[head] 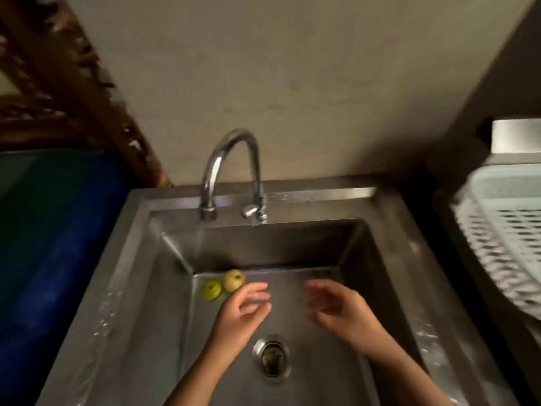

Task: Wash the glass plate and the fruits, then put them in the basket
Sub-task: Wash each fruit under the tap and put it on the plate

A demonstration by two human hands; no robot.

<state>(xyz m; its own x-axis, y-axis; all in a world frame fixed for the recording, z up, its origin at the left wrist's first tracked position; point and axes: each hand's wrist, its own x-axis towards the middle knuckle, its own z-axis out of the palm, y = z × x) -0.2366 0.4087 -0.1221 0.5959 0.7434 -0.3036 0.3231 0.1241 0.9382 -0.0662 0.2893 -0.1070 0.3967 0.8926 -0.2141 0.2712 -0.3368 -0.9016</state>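
Both my hands are empty, fingers spread and loosely curled, palms turned toward each other over the sink floor. My left hand (pixel 244 307) hangs just beside the two fruits; my right hand (pixel 339 307) is a little apart from it, toward the right wall of the basin. Neither one touches anything.

The fruits sit in the far left corner of the steel sink (pixel 175 317), touching or nearly so. The green fruit (pixel 212 290) is small, round and bright, with a dark dimple on top. The yellowish fruit (pixel 234 279) beside it is a bit larger and paler, with brownish marks.

The drain (pixel 272 358) lies between my wrists. The faucet (pixel 231 174) arches over the back rim. A white slotted basket (pixel 503 230) stands on the counter to the right.
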